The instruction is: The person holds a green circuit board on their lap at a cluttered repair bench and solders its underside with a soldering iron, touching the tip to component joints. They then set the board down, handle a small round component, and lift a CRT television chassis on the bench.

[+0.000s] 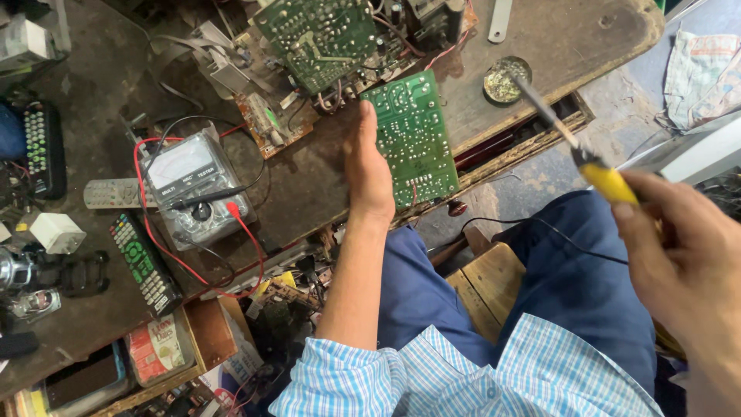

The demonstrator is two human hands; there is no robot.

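My left hand (367, 171) holds a green circuit board (413, 139) upright by its left edge, solder side toward me, at the front edge of the worn wooden bench (571, 46). My right hand (679, 255) grips a soldering iron with a yellow handle (607, 182). Its metal tip reaches up to a small round tin of flux or solder residue (505, 79) on the bench. A black cord runs from the iron across my blue trousers.
A second green circuit board (320, 35) sits amid wiring at the bench's back. An analog multimeter (194, 189) with red and black leads lies at the left, beside two remote controls (143, 262) (108, 193). An open drawer (517, 147) shows below the bench edge. Cloth (702, 73) lies at right.
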